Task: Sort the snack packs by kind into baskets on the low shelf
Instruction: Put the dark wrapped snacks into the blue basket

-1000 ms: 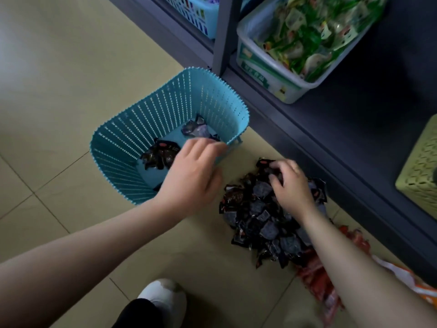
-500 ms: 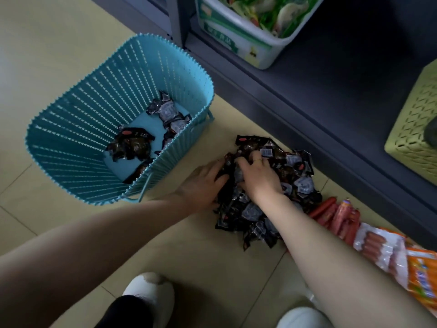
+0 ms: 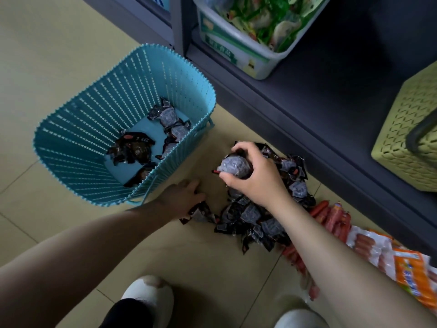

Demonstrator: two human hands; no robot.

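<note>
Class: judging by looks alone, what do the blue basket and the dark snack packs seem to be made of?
Blue basket: probably moulded plastic, matte, judging by its even slotted walls and beaded rim. Dark snack packs: likely thin glossy plastic film or foil, crinkled and catching light; the one in the right hand bulges smoothly.

Right hand [image 3: 254, 176]: raised above the pile, fingers curled round a grey-black snack pack [image 3: 233, 167].
Left hand [image 3: 183, 200]: low at the floor, fingers on dark packs [image 3: 198, 213] at the pile's near-left edge; grip unclear.
Pile of dark packs [image 3: 262, 221]: on the tiled floor [image 3: 71, 55], just right of the blue basket.
Blue basket [image 3: 78, 129]: on the floor, several dark packs inside.
Sausage packs [image 3: 369, 245]: on the floor right of the pile.
Shelf [image 3: 331, 95]: holds a white bin [image 3: 238, 55] of green packs and a yellow-green basket [image 3: 406, 143].
</note>
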